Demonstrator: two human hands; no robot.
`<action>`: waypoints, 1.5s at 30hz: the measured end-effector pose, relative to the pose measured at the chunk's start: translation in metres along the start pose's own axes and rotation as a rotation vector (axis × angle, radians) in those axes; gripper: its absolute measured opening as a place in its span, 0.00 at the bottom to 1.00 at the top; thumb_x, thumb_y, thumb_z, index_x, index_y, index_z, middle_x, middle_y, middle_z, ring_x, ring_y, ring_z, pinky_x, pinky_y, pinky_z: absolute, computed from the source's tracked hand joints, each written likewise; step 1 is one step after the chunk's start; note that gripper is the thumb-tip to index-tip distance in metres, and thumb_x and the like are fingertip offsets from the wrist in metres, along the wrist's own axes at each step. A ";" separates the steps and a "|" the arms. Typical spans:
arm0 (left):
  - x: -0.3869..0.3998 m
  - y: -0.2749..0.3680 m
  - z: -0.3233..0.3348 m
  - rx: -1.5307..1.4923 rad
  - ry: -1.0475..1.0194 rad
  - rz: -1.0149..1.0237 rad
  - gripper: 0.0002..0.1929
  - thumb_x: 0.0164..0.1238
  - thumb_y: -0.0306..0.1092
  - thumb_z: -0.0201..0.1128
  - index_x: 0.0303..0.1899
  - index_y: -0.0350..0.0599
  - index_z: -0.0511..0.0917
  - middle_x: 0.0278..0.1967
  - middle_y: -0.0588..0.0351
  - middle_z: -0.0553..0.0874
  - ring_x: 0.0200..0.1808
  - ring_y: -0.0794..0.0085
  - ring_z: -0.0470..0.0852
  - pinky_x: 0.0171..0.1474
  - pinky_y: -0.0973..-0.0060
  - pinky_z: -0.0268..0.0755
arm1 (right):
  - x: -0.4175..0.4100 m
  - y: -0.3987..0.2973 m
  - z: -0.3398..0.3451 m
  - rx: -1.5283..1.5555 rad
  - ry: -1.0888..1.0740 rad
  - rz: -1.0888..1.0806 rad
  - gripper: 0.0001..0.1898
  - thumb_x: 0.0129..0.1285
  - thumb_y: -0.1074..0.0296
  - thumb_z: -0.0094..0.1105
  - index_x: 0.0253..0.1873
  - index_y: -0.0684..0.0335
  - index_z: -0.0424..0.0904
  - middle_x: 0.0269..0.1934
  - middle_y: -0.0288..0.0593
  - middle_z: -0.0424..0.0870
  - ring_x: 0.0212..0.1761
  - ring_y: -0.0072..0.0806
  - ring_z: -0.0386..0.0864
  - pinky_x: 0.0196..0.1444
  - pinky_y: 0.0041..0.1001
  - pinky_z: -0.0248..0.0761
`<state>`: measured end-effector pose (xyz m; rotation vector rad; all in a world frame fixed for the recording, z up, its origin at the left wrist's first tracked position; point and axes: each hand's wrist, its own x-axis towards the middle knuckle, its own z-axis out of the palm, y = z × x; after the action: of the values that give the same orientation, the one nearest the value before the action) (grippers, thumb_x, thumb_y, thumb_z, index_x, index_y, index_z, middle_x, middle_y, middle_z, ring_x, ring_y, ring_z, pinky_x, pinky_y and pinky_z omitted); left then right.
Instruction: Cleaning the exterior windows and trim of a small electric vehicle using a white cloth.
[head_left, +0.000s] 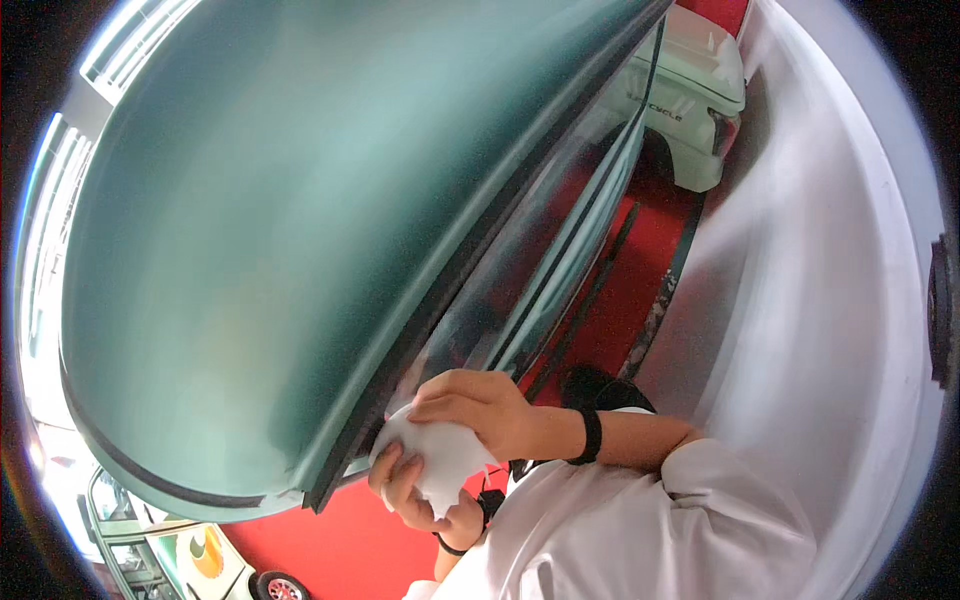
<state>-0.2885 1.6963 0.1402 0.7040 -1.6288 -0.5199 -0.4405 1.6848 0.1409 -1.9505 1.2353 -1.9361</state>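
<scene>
A crumpled white cloth is bunched between my two hands, close to the dark trim along the edge of a teal car roof. My right hand, with a black band at its wrist, grips the cloth's upper side. From below, my left hand holds it, with the fingers curled over the front. A dark watch sits on the left wrist. Just beyond the hands, the car's side window slopes down from the roof. Part of the cloth hides the trim behind it.
A white wall rises at my right, with red floor between it and the car. A pale vehicle stands at the far upper right. Another vehicle with painted graphics is at the lower left.
</scene>
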 end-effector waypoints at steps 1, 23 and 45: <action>0.002 0.002 0.004 0.037 0.005 -0.002 0.22 0.77 0.53 0.60 0.57 0.43 0.75 0.64 0.42 0.74 0.67 0.46 0.77 0.68 0.47 0.73 | 0.000 0.001 0.003 0.022 0.036 0.019 0.24 0.57 0.61 0.77 0.58 0.57 0.86 0.50 0.45 0.87 0.48 0.41 0.90 0.45 0.35 0.86; 0.023 0.019 0.247 0.198 0.246 -0.063 0.26 0.81 0.64 0.58 0.56 0.47 0.77 0.63 0.41 0.79 0.62 0.52 0.80 0.65 0.55 0.76 | 0.079 0.124 -0.228 -0.057 -0.391 -0.051 0.26 0.48 0.63 0.78 0.56 0.52 0.90 0.46 0.37 0.91 0.47 0.35 0.89 0.52 0.35 0.79; 0.041 0.019 0.123 0.269 0.178 0.068 0.25 0.52 0.36 0.80 0.55 0.43 0.91 0.69 0.36 0.78 0.65 0.46 0.82 0.65 0.57 0.78 | 0.046 0.118 -0.106 0.116 -0.335 -0.265 0.24 0.69 0.53 0.72 0.62 0.60 0.76 0.61 0.50 0.77 0.60 0.44 0.79 0.60 0.41 0.77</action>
<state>-0.4164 1.6744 0.1609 0.8649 -1.5631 -0.1838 -0.5942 1.6262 0.1229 -2.3494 0.7960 -1.6418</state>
